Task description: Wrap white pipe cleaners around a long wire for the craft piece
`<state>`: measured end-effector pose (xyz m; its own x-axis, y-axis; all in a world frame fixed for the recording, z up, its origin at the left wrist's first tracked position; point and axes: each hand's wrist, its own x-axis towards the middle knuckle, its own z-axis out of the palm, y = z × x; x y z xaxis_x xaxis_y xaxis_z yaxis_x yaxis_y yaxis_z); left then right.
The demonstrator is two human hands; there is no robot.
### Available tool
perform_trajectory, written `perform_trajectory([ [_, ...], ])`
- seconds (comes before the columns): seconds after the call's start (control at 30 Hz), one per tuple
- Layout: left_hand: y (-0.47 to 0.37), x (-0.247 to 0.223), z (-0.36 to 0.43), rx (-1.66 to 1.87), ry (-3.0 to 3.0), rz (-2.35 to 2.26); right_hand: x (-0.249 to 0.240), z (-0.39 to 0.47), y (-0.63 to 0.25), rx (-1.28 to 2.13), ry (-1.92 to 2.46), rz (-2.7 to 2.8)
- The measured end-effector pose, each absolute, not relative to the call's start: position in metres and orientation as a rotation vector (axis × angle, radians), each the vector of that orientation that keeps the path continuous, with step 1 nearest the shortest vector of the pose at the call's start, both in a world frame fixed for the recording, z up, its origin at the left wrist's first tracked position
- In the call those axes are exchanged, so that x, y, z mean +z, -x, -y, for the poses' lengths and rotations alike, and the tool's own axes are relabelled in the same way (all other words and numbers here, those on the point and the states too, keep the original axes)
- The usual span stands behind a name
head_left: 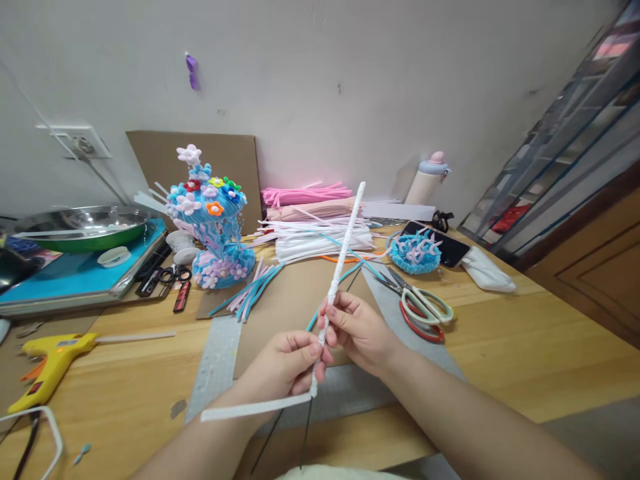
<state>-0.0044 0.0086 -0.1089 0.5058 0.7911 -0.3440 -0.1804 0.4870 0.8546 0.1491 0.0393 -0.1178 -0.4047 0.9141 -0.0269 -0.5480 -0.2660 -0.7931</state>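
A long stem (347,240) wrapped in white pipe cleaner slants upward across the middle of the head view. My left hand (295,360) pinches its lower part between thumb and fingers. Just above, my right hand (357,330) is closed on the same stem. From the bottom of the wrapping a loose white pipe cleaner end (255,405) sticks out to the left over my left wrist. Thin dark wires (306,433) show below the stem. Under both hands lie a brown cardboard sheet (275,300) and a grey cutting mat (213,360).
A yellow glue gun (55,363) lies at left. Behind it are a metal bowl (85,227) and a blue flower-covered ornament (205,207). Pipe cleaner bundles (320,243) are stacked by the wall. Scissors (423,303), a blue fuzzy piece (413,260) and a bottle (425,183) stand right.
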Motion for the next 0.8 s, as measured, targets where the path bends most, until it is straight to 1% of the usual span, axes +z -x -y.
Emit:
perform_trajectory([
  [0.37, 0.007, -0.114, -0.010, 0.680, -0.856, -0.802, -0.123, -0.034, -0.145, 1.834, 0.593, 0.880],
  [0.57, 0.007, -0.109, -0.008, 0.666, -0.849, -0.734, -0.120, -0.036, -0.146, 1.863, 0.503, 0.875],
  [0.67, 0.008, -0.103, -0.005, 0.632, -0.816, -0.676, -0.113, -0.040, -0.151, 1.847, 0.439, 0.872],
  [0.8, 0.010, -0.101, -0.003, 0.535, -0.874, -0.751, -0.109, -0.045, -0.158, 1.770, 0.420, 0.881],
])
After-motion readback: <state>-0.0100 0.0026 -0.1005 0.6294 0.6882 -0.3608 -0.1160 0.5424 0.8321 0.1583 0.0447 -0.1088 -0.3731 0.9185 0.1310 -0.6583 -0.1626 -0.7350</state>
